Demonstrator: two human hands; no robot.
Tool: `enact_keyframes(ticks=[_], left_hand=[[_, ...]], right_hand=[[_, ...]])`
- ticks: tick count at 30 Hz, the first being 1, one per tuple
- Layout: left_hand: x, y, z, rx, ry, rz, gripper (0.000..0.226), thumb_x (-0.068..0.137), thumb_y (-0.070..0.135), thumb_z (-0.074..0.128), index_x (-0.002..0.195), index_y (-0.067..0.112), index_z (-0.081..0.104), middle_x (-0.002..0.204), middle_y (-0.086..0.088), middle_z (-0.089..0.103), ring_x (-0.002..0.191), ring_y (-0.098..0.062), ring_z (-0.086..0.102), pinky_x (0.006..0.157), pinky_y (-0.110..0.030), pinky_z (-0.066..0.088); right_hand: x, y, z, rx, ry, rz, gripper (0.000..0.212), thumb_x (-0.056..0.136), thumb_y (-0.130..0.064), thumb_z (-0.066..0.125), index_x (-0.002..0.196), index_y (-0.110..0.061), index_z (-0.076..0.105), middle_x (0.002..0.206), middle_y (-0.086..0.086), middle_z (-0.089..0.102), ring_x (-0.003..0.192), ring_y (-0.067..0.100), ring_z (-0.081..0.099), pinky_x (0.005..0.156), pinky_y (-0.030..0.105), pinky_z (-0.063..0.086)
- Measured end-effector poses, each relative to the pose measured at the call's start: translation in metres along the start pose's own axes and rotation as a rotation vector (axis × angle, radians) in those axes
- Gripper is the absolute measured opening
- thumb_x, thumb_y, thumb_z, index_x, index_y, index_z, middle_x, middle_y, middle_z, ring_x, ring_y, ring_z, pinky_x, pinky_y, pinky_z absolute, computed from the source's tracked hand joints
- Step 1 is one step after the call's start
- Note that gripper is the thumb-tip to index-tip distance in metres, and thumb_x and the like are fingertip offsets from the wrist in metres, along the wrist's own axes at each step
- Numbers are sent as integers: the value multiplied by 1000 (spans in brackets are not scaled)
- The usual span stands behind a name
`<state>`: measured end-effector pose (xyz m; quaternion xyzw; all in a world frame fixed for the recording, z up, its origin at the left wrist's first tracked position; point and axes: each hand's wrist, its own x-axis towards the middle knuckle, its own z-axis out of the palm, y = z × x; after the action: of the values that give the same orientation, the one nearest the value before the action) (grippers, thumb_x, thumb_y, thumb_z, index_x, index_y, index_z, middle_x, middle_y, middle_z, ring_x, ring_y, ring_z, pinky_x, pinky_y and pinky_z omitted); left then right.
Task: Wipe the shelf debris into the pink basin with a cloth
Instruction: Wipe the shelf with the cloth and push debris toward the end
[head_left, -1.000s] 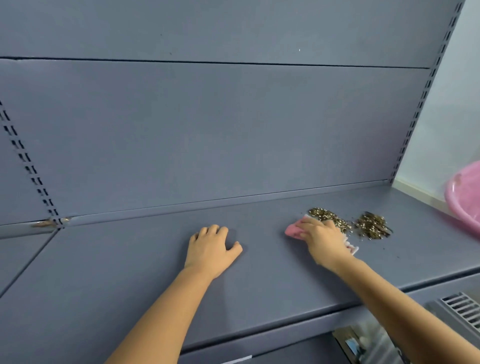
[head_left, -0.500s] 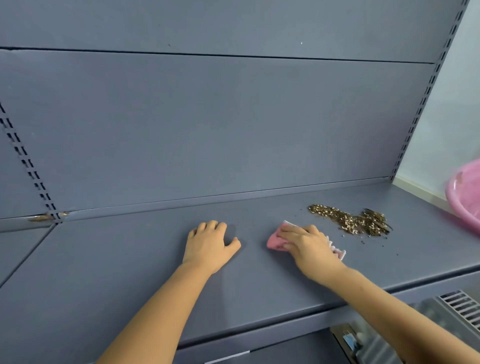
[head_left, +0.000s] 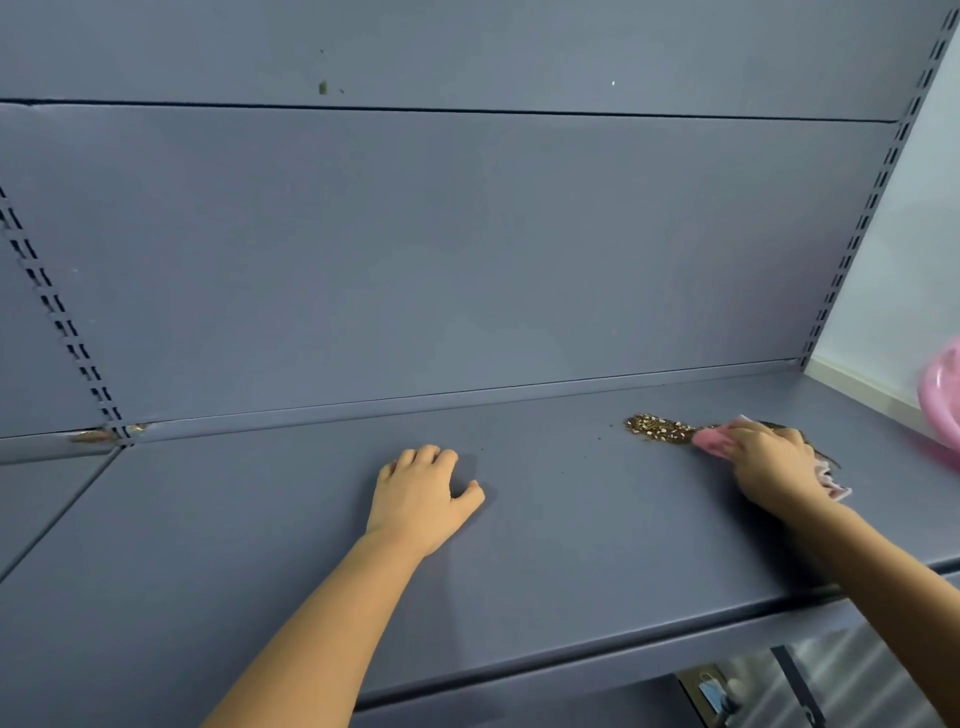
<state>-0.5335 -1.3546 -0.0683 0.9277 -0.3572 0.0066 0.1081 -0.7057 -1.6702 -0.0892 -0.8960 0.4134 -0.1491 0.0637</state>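
A patch of brown and white debris (head_left: 657, 428) lies on the blue-grey shelf (head_left: 571, 545) toward the right. My right hand (head_left: 774, 465) presses a pink cloth (head_left: 710, 439) down on the right part of the debris, fingers curled over the cloth; a white fringe of the cloth sticks out below the hand. The hand hides some debris. My left hand (head_left: 421, 496) rests flat on the shelf at the centre, holding nothing. The pink basin (head_left: 941, 400) shows only as a rim at the right edge, beyond the shelf end.
The shelf's back panel (head_left: 467, 260) rises right behind the debris, with slotted uprights at left (head_left: 67, 338) and right (head_left: 872, 208). The shelf front edge (head_left: 623, 660) runs below my forearms. A pale wall lies to the right.
My right hand has swept the cloth rightward onto the debris, covering its right part and nearing the basin. The left hand has stayed in place on the shelf.
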Motion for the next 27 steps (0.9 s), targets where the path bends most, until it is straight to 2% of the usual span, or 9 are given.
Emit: enact_keyframes(ticks=[3, 6, 8, 10, 13, 15, 18, 23, 27], left_hand=[[0, 0, 0, 2, -7, -3, 47, 94, 44, 36, 132, 18, 45, 139, 4, 46, 131, -18, 39, 107, -31, 29], [0, 0, 0, -1, -9, 1, 47, 94, 45, 35, 131, 18, 46, 138, 3, 46, 130, -18, 39, 107, -32, 29], [1, -1, 0, -5, -6, 3, 47, 94, 45, 35, 131, 18, 46, 138, 3, 46, 130, -18, 38, 108, -32, 28], [1, -1, 0, -9, -9, 2, 47, 94, 44, 35, 132, 17, 45, 139, 3, 45, 131, -19, 37, 108, -32, 28], [1, -1, 0, -17, -9, 1, 44, 97, 39, 31, 132, 16, 45, 139, 2, 45, 130, -19, 38, 108, -33, 28], [2, -1, 0, -19, 1, 4, 42, 98, 35, 29, 132, 16, 45, 140, 2, 45, 129, -19, 38, 108, -33, 28], [3, -2, 0, -18, 6, 8, 42, 98, 35, 29, 133, 17, 44, 141, 3, 44, 130, -18, 38, 108, -32, 28], [1, -3, 1, -23, -3, 11, 43, 98, 35, 30, 134, 18, 44, 142, 4, 43, 132, -17, 37, 109, -32, 27], [2, -2, 2, -22, -7, 8, 43, 97, 37, 30, 133, 17, 45, 141, 4, 44, 131, -17, 38, 109, -32, 27]], right_hand=[[3, -4, -11, -6, -51, 53, 31, 95, -16, 47, 120, -28, 61, 131, -4, 56, 116, 35, 46, 98, 40, 36], [-10, -33, -21, 34, -3, 4, 26, 98, -25, 46, 115, -24, 65, 127, -3, 59, 108, 37, 48, 94, 39, 38], [-33, -72, -24, 24, -6, -172, 28, 97, -17, 46, 114, -28, 66, 128, -8, 58, 109, 35, 51, 93, 36, 40], [-58, -110, -14, 50, -42, -424, 42, 91, -5, 47, 112, -35, 66, 130, -12, 58, 115, 28, 54, 95, 34, 41], [-83, -149, 5, 31, -138, -525, 45, 89, -2, 41, 122, -29, 57, 139, -13, 48, 111, 28, 48, 87, 31, 36], [-85, -168, 11, 4, -147, -509, 46, 91, -2, 38, 129, -25, 52, 144, -11, 40, 111, 29, 42, 84, 28, 29], [-63, -174, 18, 42, -153, -395, 45, 95, -7, 39, 133, -27, 49, 146, -11, 40, 114, 30, 42, 92, 30, 32], [-17, -133, 13, 18, -129, -182, 57, 83, 0, 41, 126, -34, 56, 138, -8, 50, 118, 30, 45, 97, 35, 36], [-1, -98, 2, 59, -94, 17, 48, 85, -5, 43, 126, -27, 54, 134, 5, 51, 119, 37, 40, 104, 42, 35]])
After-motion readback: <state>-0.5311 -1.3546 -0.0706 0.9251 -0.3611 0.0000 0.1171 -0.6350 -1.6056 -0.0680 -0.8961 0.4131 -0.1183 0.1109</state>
